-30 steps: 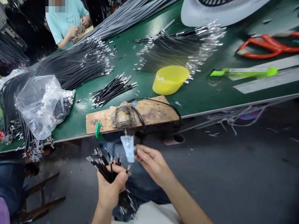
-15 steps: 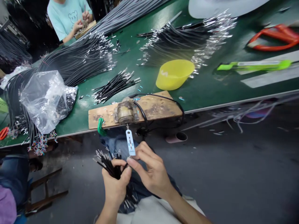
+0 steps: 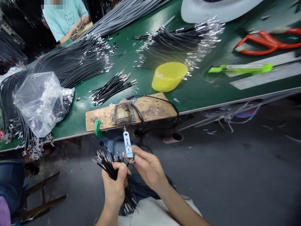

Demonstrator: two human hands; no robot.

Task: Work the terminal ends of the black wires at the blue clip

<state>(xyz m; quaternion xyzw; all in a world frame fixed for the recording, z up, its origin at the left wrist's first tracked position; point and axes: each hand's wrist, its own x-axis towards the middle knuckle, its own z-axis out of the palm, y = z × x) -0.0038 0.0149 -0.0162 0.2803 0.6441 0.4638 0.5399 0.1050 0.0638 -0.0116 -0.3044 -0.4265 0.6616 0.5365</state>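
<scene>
My left hand [image 3: 115, 185] is closed around a bundle of short black cables [image 3: 107, 164] with silvery stripped tips. One cable end [image 3: 130, 162] sticks out past the left thumb toward my right hand [image 3: 148, 168]. The right thumb and fingers are pinched at that silvery end, partly hiding it. Just above these fingertips hangs a narrow light blue slotted plastic piece [image 3: 127, 146], touching or nearly touching them. Its upper end meets a thin metal shaft from a worn motor [image 3: 123, 113] fixed on a wooden board [image 3: 155, 108].
A green clamp [image 3: 98, 128] grips the board at the edge of the green table [image 3: 199, 97]. On the table are a cable pile [image 3: 111, 88], a yellow cup [image 3: 169, 77], orange-handled scissors [image 3: 268, 42], a green cutter [image 3: 240, 68] and a plastic bag [image 3: 39, 100]. A co-worker [image 3: 66, 22] sits opposite.
The right fingers have shifted slightly up and behind the lower end of the light blue piece. My left thumb has moved back from the right thumb. The whole view has shifted slightly.
</scene>
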